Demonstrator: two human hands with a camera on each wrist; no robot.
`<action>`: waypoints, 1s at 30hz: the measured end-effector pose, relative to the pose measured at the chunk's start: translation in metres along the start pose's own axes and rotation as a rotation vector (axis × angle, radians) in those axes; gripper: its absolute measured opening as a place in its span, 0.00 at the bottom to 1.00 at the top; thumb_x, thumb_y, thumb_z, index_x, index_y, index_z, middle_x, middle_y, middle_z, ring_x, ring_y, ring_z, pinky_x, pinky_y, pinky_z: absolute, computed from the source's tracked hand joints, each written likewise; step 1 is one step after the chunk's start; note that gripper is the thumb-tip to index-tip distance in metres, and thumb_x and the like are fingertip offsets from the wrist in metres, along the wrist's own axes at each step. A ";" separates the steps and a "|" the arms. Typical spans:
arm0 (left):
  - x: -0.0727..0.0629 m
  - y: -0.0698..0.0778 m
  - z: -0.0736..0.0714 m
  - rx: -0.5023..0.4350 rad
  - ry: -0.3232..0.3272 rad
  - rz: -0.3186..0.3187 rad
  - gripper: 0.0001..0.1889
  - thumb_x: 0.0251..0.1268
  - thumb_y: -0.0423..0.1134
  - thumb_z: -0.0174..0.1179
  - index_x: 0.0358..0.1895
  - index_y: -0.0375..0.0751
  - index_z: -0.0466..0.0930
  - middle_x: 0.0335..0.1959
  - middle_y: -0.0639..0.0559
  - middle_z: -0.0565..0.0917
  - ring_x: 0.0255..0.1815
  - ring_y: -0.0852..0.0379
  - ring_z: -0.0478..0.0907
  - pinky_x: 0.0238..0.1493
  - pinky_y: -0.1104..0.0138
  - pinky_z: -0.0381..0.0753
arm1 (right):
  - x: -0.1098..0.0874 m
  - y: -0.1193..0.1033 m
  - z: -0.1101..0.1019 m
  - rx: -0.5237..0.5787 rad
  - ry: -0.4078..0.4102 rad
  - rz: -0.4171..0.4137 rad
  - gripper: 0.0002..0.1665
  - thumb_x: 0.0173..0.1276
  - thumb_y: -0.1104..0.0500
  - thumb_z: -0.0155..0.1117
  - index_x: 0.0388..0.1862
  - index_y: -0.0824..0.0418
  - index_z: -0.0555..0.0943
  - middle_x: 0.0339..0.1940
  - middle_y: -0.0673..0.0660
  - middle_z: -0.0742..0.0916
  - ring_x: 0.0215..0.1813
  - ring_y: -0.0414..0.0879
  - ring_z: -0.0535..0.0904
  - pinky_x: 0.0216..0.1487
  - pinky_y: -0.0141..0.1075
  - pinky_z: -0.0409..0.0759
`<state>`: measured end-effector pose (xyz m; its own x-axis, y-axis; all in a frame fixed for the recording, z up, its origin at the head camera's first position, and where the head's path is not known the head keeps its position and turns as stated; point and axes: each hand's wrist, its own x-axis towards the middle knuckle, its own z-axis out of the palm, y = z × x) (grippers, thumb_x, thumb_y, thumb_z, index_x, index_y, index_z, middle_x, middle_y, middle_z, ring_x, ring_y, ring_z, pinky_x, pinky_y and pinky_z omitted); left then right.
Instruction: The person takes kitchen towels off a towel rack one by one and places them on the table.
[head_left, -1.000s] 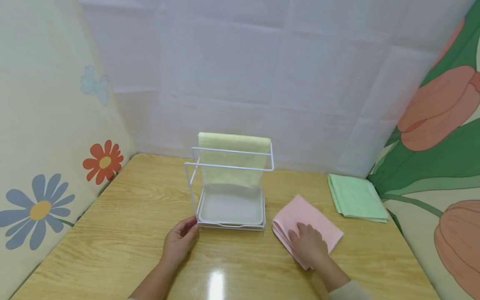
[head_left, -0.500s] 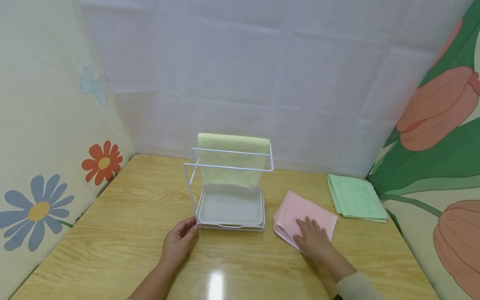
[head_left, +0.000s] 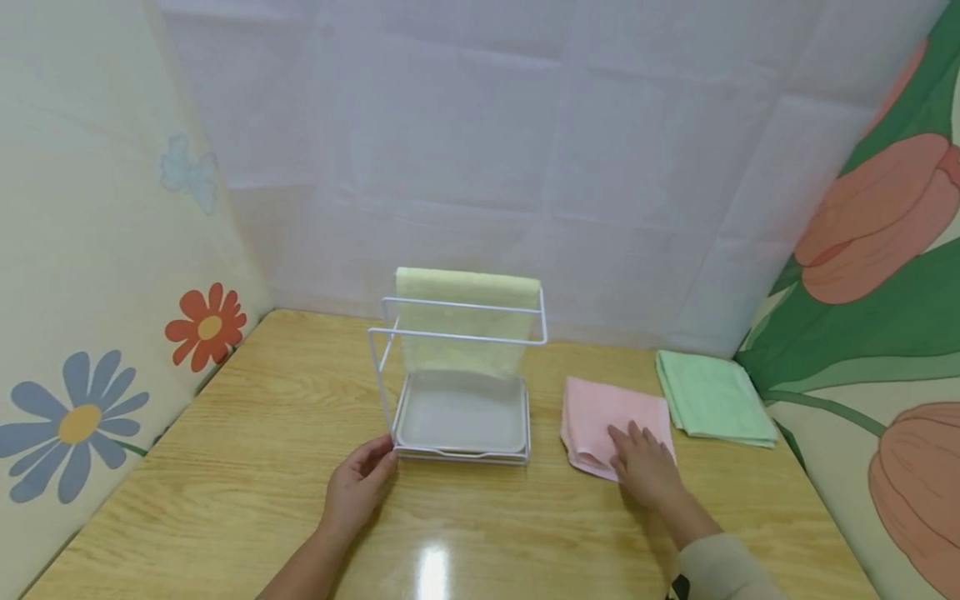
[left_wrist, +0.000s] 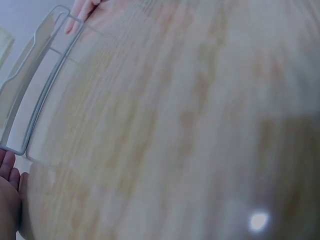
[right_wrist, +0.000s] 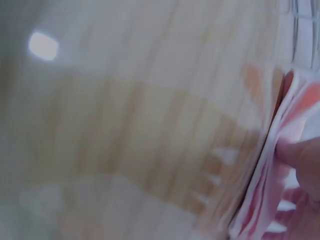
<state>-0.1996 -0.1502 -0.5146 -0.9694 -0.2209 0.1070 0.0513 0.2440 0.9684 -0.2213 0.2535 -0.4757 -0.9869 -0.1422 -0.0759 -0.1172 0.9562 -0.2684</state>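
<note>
A white wire rack (head_left: 461,338) with a pale grey tray (head_left: 461,414) in its base stands mid-table. A folded yellow cloth (head_left: 465,358) hangs over its rear bar. My left hand (head_left: 358,486) holds the rack's front left corner between thumb and fingers. In the left wrist view, those fingers (left_wrist: 7,165) meet the wire corner. To the right of the rack lies a folded pink cloth (head_left: 600,417). My right hand (head_left: 647,468) rests on its right part with fingers extended. The right wrist view shows the cloth's stacked layers, with my thumb (right_wrist: 300,155) against them.
A folded green cloth (head_left: 716,398) lies at the back right, close beside the pink one. The wooden table (head_left: 247,433) meets a white sheet (head_left: 465,150) behind. Flower-patterned walls flank both sides.
My right hand has slid the pink cloth back and turned it, so its edges now lie more in line with the rack. My left hand stays at the rack's corner.
</note>
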 end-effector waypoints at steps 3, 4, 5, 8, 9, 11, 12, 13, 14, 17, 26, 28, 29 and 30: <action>0.000 0.000 0.000 0.007 0.003 0.002 0.16 0.68 0.32 0.60 0.55 0.28 0.79 0.53 0.33 0.83 0.40 0.80 0.74 0.43 0.84 0.76 | -0.005 -0.014 0.001 0.042 0.042 0.049 0.27 0.76 0.58 0.49 0.72 0.64 0.67 0.73 0.76 0.64 0.73 0.74 0.58 0.71 0.66 0.58; 0.000 0.000 -0.001 0.005 0.003 0.003 0.16 0.68 0.32 0.60 0.55 0.28 0.78 0.53 0.33 0.83 0.40 0.80 0.74 0.43 0.84 0.77 | -0.007 -0.020 0.002 0.069 0.056 0.054 0.27 0.76 0.57 0.48 0.71 0.64 0.67 0.73 0.76 0.65 0.73 0.74 0.59 0.72 0.65 0.58; 0.000 0.000 -0.001 0.003 0.005 0.006 0.16 0.68 0.32 0.60 0.55 0.28 0.78 0.53 0.33 0.83 0.40 0.80 0.74 0.43 0.84 0.77 | -0.009 -0.026 0.003 0.092 0.072 0.050 0.27 0.77 0.56 0.48 0.71 0.64 0.68 0.72 0.77 0.65 0.72 0.74 0.60 0.71 0.65 0.60; 0.000 0.000 -0.001 -0.003 0.011 0.017 0.16 0.67 0.31 0.60 0.55 0.27 0.79 0.53 0.32 0.83 0.40 0.80 0.75 0.43 0.84 0.77 | -0.015 -0.043 0.009 0.146 0.087 0.040 0.28 0.77 0.52 0.48 0.70 0.63 0.69 0.72 0.77 0.66 0.72 0.75 0.60 0.71 0.66 0.60; 0.000 0.000 -0.001 -0.006 0.011 0.021 0.16 0.67 0.31 0.60 0.55 0.27 0.79 0.53 0.32 0.82 0.40 0.80 0.75 0.43 0.84 0.77 | -0.016 -0.047 0.012 0.157 0.080 0.041 0.29 0.77 0.50 0.49 0.71 0.63 0.69 0.72 0.77 0.65 0.72 0.75 0.59 0.70 0.67 0.59; 0.000 0.000 0.000 -0.002 0.013 0.022 0.16 0.67 0.30 0.60 0.55 0.27 0.79 0.53 0.32 0.83 0.40 0.81 0.74 0.43 0.84 0.76 | -0.018 -0.053 0.017 0.174 0.052 0.057 0.31 0.77 0.48 0.49 0.72 0.61 0.67 0.74 0.76 0.63 0.73 0.76 0.56 0.70 0.70 0.55; 0.000 0.000 0.000 0.002 0.014 0.022 0.16 0.67 0.30 0.60 0.55 0.27 0.79 0.53 0.32 0.83 0.40 0.81 0.74 0.43 0.85 0.76 | -0.018 -0.055 0.019 0.178 0.031 0.074 0.32 0.76 0.46 0.49 0.74 0.59 0.66 0.75 0.75 0.61 0.74 0.76 0.53 0.70 0.72 0.52; 0.000 0.000 0.000 0.005 0.015 0.021 0.16 0.67 0.31 0.60 0.55 0.27 0.79 0.53 0.32 0.83 0.40 0.81 0.74 0.43 0.85 0.76 | -0.019 -0.056 0.021 0.176 0.009 0.089 0.34 0.76 0.44 0.49 0.75 0.57 0.64 0.76 0.75 0.59 0.74 0.77 0.51 0.70 0.73 0.50; 0.000 0.000 0.000 0.005 0.015 0.019 0.16 0.67 0.31 0.60 0.55 0.27 0.79 0.53 0.32 0.83 0.40 0.81 0.74 0.43 0.85 0.75 | -0.019 -0.058 0.023 0.173 -0.010 0.103 0.35 0.76 0.42 0.49 0.76 0.55 0.62 0.77 0.75 0.58 0.75 0.77 0.49 0.70 0.74 0.48; 0.000 -0.001 0.000 0.006 0.012 0.013 0.16 0.67 0.31 0.60 0.55 0.27 0.78 0.53 0.32 0.83 0.40 0.82 0.74 0.44 0.85 0.75 | -0.021 -0.061 0.028 0.169 -0.046 0.140 0.39 0.74 0.38 0.49 0.78 0.52 0.58 0.77 0.76 0.53 0.75 0.79 0.44 0.69 0.76 0.44; 0.001 0.000 0.000 0.006 0.012 0.001 0.16 0.67 0.31 0.60 0.55 0.27 0.78 0.53 0.32 0.83 0.40 0.80 0.74 0.43 0.85 0.75 | -0.022 -0.063 0.031 0.162 -0.080 0.144 0.45 0.71 0.33 0.51 0.79 0.51 0.55 0.76 0.80 0.48 0.73 0.83 0.40 0.67 0.78 0.42; 0.001 0.000 0.001 0.009 0.009 -0.002 0.16 0.67 0.31 0.60 0.55 0.28 0.78 0.54 0.33 0.83 0.40 0.80 0.74 0.43 0.85 0.75 | -0.020 -0.059 0.032 0.143 -0.086 0.135 0.44 0.71 0.33 0.50 0.79 0.51 0.55 0.76 0.79 0.48 0.73 0.82 0.40 0.67 0.78 0.42; 0.001 0.000 0.001 0.006 0.010 -0.003 0.16 0.67 0.31 0.60 0.55 0.28 0.78 0.53 0.33 0.83 0.40 0.80 0.74 0.44 0.85 0.75 | -0.018 -0.057 0.032 0.135 -0.092 0.130 0.44 0.72 0.33 0.49 0.79 0.51 0.55 0.77 0.79 0.48 0.74 0.82 0.39 0.67 0.78 0.42; 0.001 0.000 0.001 0.006 0.010 -0.003 0.16 0.67 0.31 0.60 0.55 0.28 0.79 0.53 0.33 0.83 0.40 0.80 0.74 0.43 0.85 0.75 | -0.016 -0.054 0.032 0.128 -0.096 0.126 0.44 0.72 0.33 0.49 0.79 0.50 0.55 0.77 0.78 0.48 0.74 0.81 0.39 0.67 0.78 0.42</action>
<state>-0.2003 -0.1498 -0.5148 -0.9670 -0.2315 0.1061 0.0466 0.2487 0.9675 -0.1955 0.1955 -0.4906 -0.9770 -0.0536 -0.2062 0.0272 0.9284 -0.3705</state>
